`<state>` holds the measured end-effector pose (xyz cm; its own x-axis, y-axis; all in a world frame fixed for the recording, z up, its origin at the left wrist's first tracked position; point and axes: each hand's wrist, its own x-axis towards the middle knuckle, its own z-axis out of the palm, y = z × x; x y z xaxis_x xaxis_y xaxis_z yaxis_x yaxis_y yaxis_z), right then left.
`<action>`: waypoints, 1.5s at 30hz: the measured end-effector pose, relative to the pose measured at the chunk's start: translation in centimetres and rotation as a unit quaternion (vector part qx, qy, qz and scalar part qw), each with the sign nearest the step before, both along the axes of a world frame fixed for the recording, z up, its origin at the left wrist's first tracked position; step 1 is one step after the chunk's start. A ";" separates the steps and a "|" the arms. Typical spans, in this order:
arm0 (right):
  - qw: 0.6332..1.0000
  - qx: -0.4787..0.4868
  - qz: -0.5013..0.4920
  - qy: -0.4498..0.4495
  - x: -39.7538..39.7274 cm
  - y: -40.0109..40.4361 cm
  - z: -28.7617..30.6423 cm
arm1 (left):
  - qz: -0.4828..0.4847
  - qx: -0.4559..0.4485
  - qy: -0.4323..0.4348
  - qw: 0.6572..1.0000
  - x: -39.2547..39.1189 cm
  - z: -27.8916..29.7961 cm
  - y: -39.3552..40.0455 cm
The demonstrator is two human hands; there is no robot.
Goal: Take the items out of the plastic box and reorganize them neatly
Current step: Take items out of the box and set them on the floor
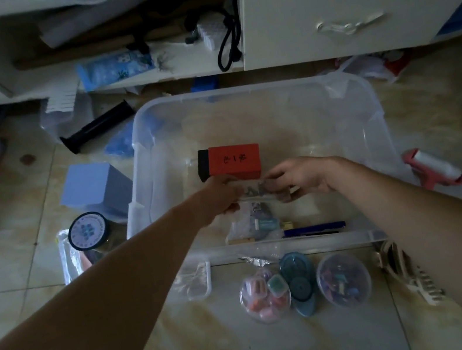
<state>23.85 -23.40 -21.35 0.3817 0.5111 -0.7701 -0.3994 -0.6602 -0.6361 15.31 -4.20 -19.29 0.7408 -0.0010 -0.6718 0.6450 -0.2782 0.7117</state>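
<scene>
Plastic box (pixel 152 120), clear, sits open on the tiled floor (pixel 24 273) in front of a white cabinet (pixel 348 9). Dim light, details murky. Both hands reach inside it. Left hand (pixel 221 195) and right hand (pixel 301 176) each pinch one end of a small flat packet (pixel 257 193) held between them above the box bottom; fingers curled on it, packet's print too blurred to read. Just behind the hands, an orange box with a black end (pixel 230 162) rests on the box floor, handwriting on top illegible. Below the hands, against the near wall: a jumble of small packets (pixel 257 224), hard to separate, and a dark blue pen (pixel 313 228) lying along the wall. Rest of the box interior is bare, mostly the far and right part.

Outside, by the near rim: a small clear tray (pixel 196 282), two round clear tubs of small coloured bits (pixel 263 295) (pixel 344 280), a teal tape dispenser (pixel 299 283) between them. The right forearm covers part of a beige hair clip (pixel 411 278). Left of the box: blue block (pixel 86 185), round-lidded jar (pixel 88 230), black tube (pixel 97 125). Right: pink-and-white roller tool (pixel 432 167). A red thing at the right edge is cut off.
</scene>
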 end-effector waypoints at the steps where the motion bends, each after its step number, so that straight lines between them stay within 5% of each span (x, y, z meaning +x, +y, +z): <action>1: 1.000 0.012 -0.003 -0.001 -0.1 0.1 0.3 | 0.002 -0.002 -0.018 1.000 -0.2 0.5 0.0; 4: 0.999 0.033 0.001 -0.038 -0.7 0.7 1.1 | 0.036 0.019 -0.063 0.997 -0.8 1.0 0.3; 6: 0.983 0.039 0.013 -0.177 -0.9 0.9 1.6 | 0.049 0.084 -0.115 0.989 -1.2 0.8 0.5; 10: 0.810 0.058 0.055 -0.581 -2.9 1.6 2.3 | -0.024 0.316 -0.333 0.888 -2.7 1.4 0.3; 13: 0.755 0.074 0.045 -0.650 -4.6 2.0 2.8 | -0.027 0.350 -0.419 0.837 -4.1 2.0 0.1; 16: 0.777 0.080 0.042 -0.623 -4.7 1.7 2.9 | -0.021 0.372 -0.433 0.821 -4.4 1.8 0.1; 25: 0.861 0.097 -0.064 -0.495 -3.5 1.9 3.2 | -0.070 0.336 -0.318 0.884 -2.5 0.3 0.9; 30: 0.879 0.056 -0.076 -0.467 -4.5 1.9 4.6 | -0.105 0.359 -0.319 0.871 -2.9 0.6 0.6; 35: 0.922 -0.002 -0.015 -0.387 -4.4 1.0 10.6 | -0.054 0.402 -0.375 0.834 -4.9 3.4 -1.4; 40: 0.964 -0.065 0.121 -0.226 -5.8 -0.5 17.1 | -0.160 0.428 -0.467 0.757 -9.4 5.7 -3.2; 45: 0.929 -0.149 0.330 -0.074 -9.5 0.2 15.2 | -0.308 0.354 -0.487 0.737 -15.9 3.3 -3.7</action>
